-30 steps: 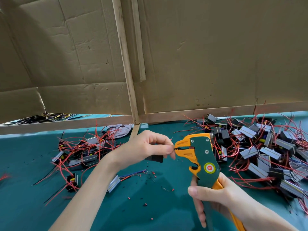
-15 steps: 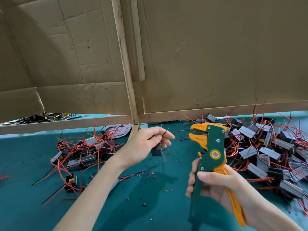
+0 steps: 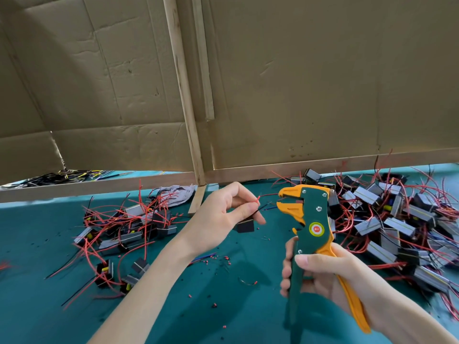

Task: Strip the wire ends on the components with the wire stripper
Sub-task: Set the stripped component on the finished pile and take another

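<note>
My left hand (image 3: 223, 214) pinches the red and black wires of a small black component (image 3: 244, 225) that hangs under its fingers, above the teal table. The red wire end (image 3: 258, 199) sticks up from the fingertips. My right hand (image 3: 323, 274) grips the handles of the green and orange wire stripper (image 3: 308, 219), held upright. Its orange jaws are apart and point left at the wires, a short gap away.
A large pile of grey-black components with red wires (image 3: 397, 219) lies at the right. A smaller pile (image 3: 129, 224) lies at the left. Bits of red insulation (image 3: 213, 256) dot the teal table (image 3: 37, 294). Cardboard walls on a wooden frame (image 3: 196, 145) stand behind.
The wire has come out of the stripper's jaws and the jaws have sprung apart. My left hand has drawn the component away to the left and re-pinched its wires.
</note>
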`<state>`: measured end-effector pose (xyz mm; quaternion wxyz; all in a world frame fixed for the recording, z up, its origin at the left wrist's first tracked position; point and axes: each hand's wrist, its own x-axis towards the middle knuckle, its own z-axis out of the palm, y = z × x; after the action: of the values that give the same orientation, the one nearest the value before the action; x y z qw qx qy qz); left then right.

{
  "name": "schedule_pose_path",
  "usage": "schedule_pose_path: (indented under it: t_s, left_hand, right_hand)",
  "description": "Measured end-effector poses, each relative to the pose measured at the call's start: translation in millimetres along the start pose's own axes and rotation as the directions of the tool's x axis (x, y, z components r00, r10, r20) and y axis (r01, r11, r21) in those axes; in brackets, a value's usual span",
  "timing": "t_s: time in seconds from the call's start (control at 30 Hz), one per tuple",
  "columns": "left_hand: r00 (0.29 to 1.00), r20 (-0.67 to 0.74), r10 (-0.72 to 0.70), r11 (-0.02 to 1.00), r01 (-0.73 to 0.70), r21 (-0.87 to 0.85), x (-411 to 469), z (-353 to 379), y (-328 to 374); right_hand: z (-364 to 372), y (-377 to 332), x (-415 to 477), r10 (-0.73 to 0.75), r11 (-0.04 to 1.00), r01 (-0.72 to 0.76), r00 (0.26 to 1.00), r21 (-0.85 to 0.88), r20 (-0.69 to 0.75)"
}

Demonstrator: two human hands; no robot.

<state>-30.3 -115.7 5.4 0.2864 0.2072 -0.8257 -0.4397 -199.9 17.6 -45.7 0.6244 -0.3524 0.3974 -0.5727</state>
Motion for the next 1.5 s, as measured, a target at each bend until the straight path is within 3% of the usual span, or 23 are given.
schedule_pose_path:
  t_s: [0.3,0.87,1.07,1.13,1.27,1.5]
  left_hand:
    - [0.999,0.041,-0.024,1.0,0.024,0.011,-3,-4,8]
    - [0.98,0.192,-0.06,0.99,0.035,0.136,-6,-21,12]
    - [0.98,0.185,-0.069,0.992,0.047,0.12,-4,-18,9]
    - [0.977,0.186,-0.099,0.99,0.077,0.122,-3,-16,6]
    - [0.988,0.107,-0.113,0.981,0.094,0.17,-2,-20,0]
    - [0.993,-0.118,0.018,0.99,-0.001,0.143,19,-5,2]
  right_hand:
    - [3,-1,-5,0.035,0.997,-0.028,0.995,-0.07,0.096]
    - [3,2,-13,0.093,0.94,-0.074,0.995,-0.332,0.04]
    - [14,15,-7,-0.016,0.942,-0.041,0.986,-0.332,-0.168]
    - [16,18,-7,-0.003,0.957,-0.041,0.989,-0.286,-0.15]
    - [14,13,-3,0.037,0.997,-0.033,0.998,-0.069,0.056]
    - [-15,14,13,0.029,0.994,-0.017,0.994,0.105,-0.109]
